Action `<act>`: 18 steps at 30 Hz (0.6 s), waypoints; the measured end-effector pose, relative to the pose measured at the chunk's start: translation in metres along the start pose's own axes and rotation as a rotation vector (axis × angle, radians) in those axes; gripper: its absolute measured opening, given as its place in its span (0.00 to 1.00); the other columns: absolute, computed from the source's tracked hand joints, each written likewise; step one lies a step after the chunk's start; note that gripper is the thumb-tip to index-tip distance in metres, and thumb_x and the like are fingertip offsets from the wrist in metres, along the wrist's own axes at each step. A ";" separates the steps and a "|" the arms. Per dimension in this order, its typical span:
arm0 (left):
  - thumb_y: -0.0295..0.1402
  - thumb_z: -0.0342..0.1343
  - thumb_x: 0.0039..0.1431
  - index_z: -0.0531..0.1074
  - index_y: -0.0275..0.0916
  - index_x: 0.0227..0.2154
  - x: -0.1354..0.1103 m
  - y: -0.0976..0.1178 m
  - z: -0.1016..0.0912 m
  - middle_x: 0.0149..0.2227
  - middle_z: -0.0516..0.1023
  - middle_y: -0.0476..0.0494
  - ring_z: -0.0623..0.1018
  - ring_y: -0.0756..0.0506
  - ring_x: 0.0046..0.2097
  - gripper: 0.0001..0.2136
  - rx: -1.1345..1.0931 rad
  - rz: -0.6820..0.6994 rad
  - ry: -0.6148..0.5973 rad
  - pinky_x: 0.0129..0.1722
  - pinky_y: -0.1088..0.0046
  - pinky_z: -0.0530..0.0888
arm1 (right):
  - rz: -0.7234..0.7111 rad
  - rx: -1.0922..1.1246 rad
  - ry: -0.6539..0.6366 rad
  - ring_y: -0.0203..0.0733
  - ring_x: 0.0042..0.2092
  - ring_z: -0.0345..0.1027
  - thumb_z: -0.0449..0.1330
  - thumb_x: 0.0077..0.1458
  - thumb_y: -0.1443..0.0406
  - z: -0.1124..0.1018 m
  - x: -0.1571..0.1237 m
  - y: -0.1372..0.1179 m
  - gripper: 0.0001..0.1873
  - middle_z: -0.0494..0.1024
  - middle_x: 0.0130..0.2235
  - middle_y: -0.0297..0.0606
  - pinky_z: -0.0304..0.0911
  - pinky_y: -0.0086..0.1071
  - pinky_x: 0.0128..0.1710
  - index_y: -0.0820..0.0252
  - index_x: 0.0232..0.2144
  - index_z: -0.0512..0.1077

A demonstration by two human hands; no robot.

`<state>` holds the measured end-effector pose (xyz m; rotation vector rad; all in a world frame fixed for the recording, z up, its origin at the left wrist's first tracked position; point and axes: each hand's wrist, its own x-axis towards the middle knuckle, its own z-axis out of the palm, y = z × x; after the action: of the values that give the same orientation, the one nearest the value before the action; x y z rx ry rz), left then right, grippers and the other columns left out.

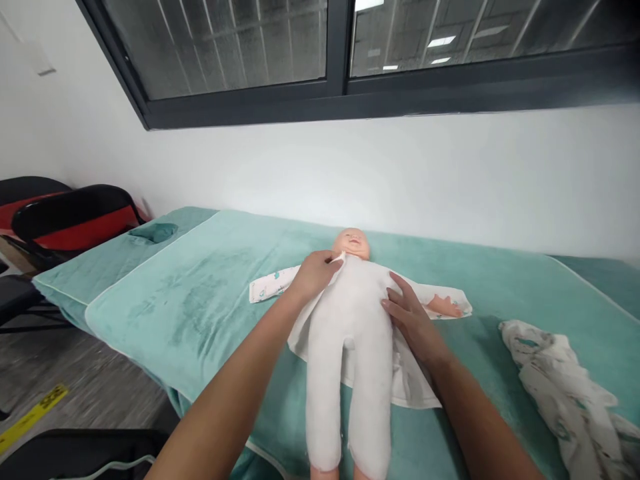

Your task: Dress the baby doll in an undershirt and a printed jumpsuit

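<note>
A baby doll [350,333] with a white cloth body lies on its back on a teal towel [200,293], head towards the wall. Under it a white printed garment [415,387] is spread open. My left hand [313,273] pinches the garment's edge by the doll's neck, at its shoulder. My right hand [413,313] lies flat, fingers stretched out, against the doll's side and the garment there. The doll's bare hand [445,307] pokes out of the sleeve on the right.
A crumpled white printed cloth [565,387] lies on the towel at the right. A small folded teal cloth [155,231] sits at the far left corner. Black and red chairs [75,220] stand to the left. The white wall runs close behind the table.
</note>
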<state>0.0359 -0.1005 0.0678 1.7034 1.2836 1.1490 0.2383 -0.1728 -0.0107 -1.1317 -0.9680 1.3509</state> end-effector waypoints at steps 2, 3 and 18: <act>0.35 0.57 0.54 0.75 0.37 0.21 -0.018 0.012 -0.011 0.25 0.74 0.48 0.70 0.47 0.29 0.10 0.044 -0.064 -0.123 0.29 0.72 0.64 | -0.009 0.018 -0.027 0.49 0.60 0.63 0.69 0.45 0.52 0.001 -0.001 -0.001 0.46 0.69 0.58 0.38 0.59 0.45 0.60 0.41 0.64 0.54; 0.36 0.57 0.54 0.77 0.37 0.25 -0.028 0.018 -0.016 0.26 0.76 0.46 0.71 0.47 0.28 0.09 0.029 -0.098 -0.201 0.28 0.73 0.65 | -0.016 0.024 -0.047 0.48 0.59 0.64 0.69 0.46 0.52 0.001 -0.002 -0.001 0.46 0.70 0.58 0.38 0.60 0.44 0.59 0.42 0.64 0.55; 0.34 0.55 0.60 0.76 0.45 0.47 -0.065 -0.026 0.010 0.59 0.71 0.43 0.66 0.39 0.62 0.13 0.014 0.264 0.009 0.66 0.56 0.56 | -0.122 -0.037 -0.152 0.44 0.45 0.69 0.65 0.49 0.51 0.006 -0.005 -0.004 0.22 0.74 0.44 0.32 0.65 0.37 0.44 0.50 0.39 0.60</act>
<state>0.0294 -0.1568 0.0253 1.9225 1.0969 1.3009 0.2330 -0.1767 -0.0054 -0.9920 -1.1574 1.3390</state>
